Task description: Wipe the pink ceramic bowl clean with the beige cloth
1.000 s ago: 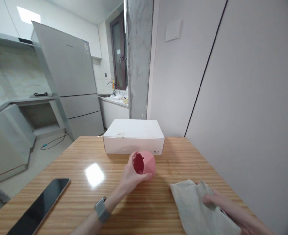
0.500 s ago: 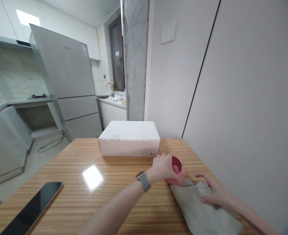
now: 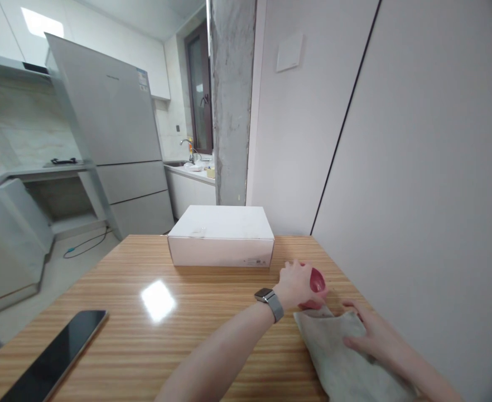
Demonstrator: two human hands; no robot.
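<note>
My left hand (image 3: 297,283), with a grey-banded smartwatch (image 3: 270,301) on its wrist, is wrapped round a small pink bowl (image 3: 318,282). The bowl is tilted, its hollow facing right, and the hand covers its left side. Just below it lies a grey-green cloth (image 3: 338,352), whose far edge reaches close under the bowl. My right hand (image 3: 367,329) rests at the cloth's right side, thumb and forefinger apart. Its other fingers are mostly hidden.
A white box (image 3: 221,250) stands at the far side of the wooden table (image 3: 179,357). A black phone (image 3: 57,354) lies at the left. The wall (image 3: 417,195) rises along the table's right side. Beyond are a fridge (image 3: 112,123) and a sink counter.
My left hand has moved to the right with the pink bowl. The cloth's far edge looks flatter, and my right hand has shifted only slightly.
</note>
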